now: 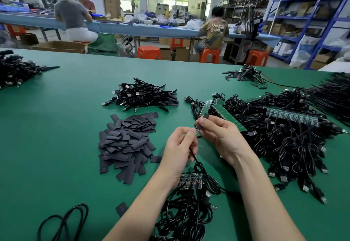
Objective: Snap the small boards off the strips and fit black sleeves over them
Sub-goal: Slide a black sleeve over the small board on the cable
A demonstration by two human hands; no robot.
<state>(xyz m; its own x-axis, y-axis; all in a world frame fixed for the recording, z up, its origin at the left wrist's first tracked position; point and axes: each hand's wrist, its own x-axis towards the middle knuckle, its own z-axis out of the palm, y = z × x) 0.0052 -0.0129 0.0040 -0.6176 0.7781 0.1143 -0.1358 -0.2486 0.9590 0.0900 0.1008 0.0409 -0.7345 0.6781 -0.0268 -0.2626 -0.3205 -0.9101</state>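
Observation:
My left hand (pixel 179 146) pinches a small board (pixel 197 131) whose black cable (pixel 197 162) hangs down from the fingers. My right hand (pixel 219 136) pinches a flat black sleeve (pixel 203 120), held upright right beside the board's end. A short strip of boards (pixel 190 181) with cables lies under my left wrist. Green board strips (pixel 225 115) with cables lie just beyond my right hand. A heap of loose black sleeves (pixel 126 140) lies to the left of my hands.
A pile of sleeved cables (pixel 144 97) lies past the sleeve heap. Tangled cables with strips (pixel 295 138) fill the right side of the green table (pixel 56 127). More cable piles sit at the far left (pixel 17 72) and far right (pixel 246 74). People sit at benches behind.

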